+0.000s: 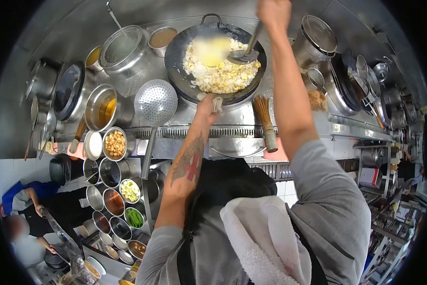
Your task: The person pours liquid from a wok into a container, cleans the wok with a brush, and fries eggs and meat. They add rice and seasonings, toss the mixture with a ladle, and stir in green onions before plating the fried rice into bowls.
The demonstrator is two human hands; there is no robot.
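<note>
A black wok point(180, 52) sits on the stove, filled with fried rice and egg point(223, 71). My left hand point(207, 108) grips the wok's near rim through a folded cloth point(216, 102). My right hand point(273, 11) is raised at the top of the view, closed on the long handle of a metal ladle point(244, 56), whose bowl rests in the rice on the wok's right side.
A perforated skimmer point(155, 102) and a bamboo brush point(265, 121) lie on the stove edge. Pots, bowls and several small ingredient tins point(114, 144) stand to the left. Lidded pots point(318, 40) crowd the right. Another person point(28, 223) works at lower left.
</note>
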